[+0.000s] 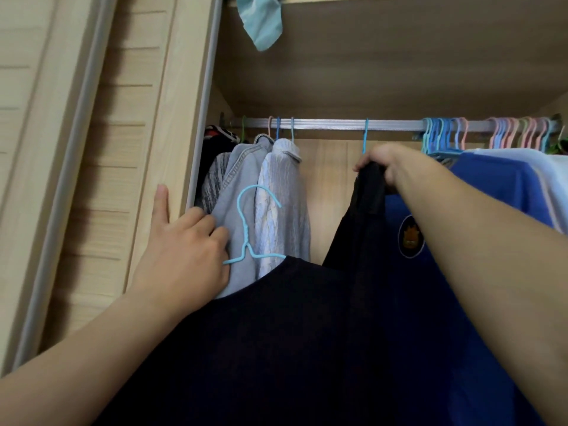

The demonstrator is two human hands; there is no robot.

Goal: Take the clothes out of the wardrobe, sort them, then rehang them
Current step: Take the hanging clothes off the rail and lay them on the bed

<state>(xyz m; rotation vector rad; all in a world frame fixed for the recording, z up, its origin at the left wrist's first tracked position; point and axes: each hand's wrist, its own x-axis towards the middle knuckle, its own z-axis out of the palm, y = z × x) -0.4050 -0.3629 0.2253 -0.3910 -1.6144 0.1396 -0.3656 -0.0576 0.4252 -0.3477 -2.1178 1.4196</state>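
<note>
My left hand [184, 250] curls its fingers around the left arm of a light blue hanger [246, 229], thumb up along the wardrobe frame. That hanger is off the rail and carries a dark navy garment [292, 333], which fills the lower middle of the view. My right hand [381, 161] grips the top of a black garment [365, 204]. It hangs from a blue hook [365, 133] on the metal rail [322, 124]. A grey top [236, 179] and a white knit [282, 195] hang at the rail's left.
Several empty pastel hangers [445, 133] bunch at the rail's right end. Below them hang a blue shirt with a round badge [491, 186] and a pale garment [547, 179]. A teal cloth [261, 23] dangles from the top shelf. The wooden sliding door [92, 149] stands left.
</note>
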